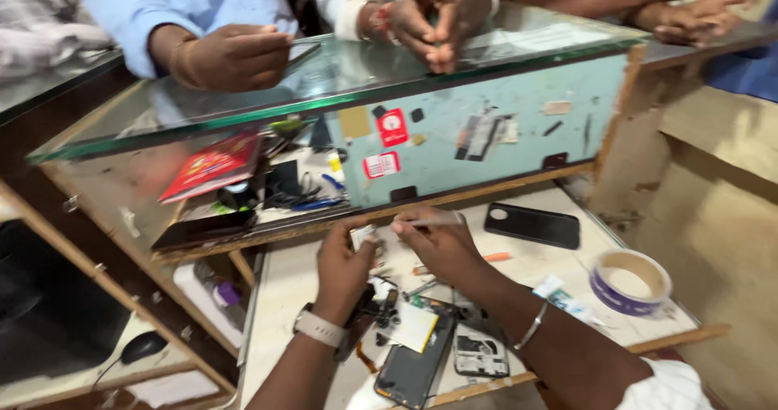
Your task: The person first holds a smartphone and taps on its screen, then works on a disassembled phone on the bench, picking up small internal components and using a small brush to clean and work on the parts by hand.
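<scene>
My left hand (pixel 344 260), with a watch at its wrist, pinches a small pale part (pixel 362 236) above the worktop. My right hand (pixel 442 244), a metal bangle on its wrist, grips a thin silver tool (pixel 429 223) whose tip points at that part. Just below both hands lies an opened phone (pixel 413 361) with a pale battery (pixel 415 326) and loose small parts around it.
A black phone back (pixel 532 224) and a roll of tape (pixel 630 280) lie on the worktop to the right. A glass counter (pixel 348 78) stands behind, with other people's hands (pixel 235 53) resting on it. A red booklet (pixel 212 164) and cables sit on the shelf under the glass.
</scene>
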Tool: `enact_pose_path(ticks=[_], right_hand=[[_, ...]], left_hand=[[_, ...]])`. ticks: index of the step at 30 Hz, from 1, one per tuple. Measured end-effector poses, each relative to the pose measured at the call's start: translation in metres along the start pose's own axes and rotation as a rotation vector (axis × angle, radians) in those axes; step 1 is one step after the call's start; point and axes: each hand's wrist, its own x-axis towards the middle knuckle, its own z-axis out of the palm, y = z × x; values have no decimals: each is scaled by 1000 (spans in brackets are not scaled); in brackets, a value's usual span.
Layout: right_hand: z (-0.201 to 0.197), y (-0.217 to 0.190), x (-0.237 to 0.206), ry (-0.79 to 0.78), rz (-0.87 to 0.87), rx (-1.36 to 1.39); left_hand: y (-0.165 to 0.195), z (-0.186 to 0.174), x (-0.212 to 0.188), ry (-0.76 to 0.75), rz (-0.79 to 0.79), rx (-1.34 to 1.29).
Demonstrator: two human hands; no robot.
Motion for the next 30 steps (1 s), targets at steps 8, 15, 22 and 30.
enact_pose_path(ticks=[8,15,22,30], right_hand=[[-43,8,22,-527,280,-391],[-31,14,13,-500,-106,-474],[-85,28,42,247,104,33],[-234,73,48,1040,96,815]], left_hand=[[-4,-15,-4,-126,28,539],[-13,-14,-7,-220,110,670],[-9,-14,-2,-218,57,765],[-7,-13,-5,-239,63,800]])
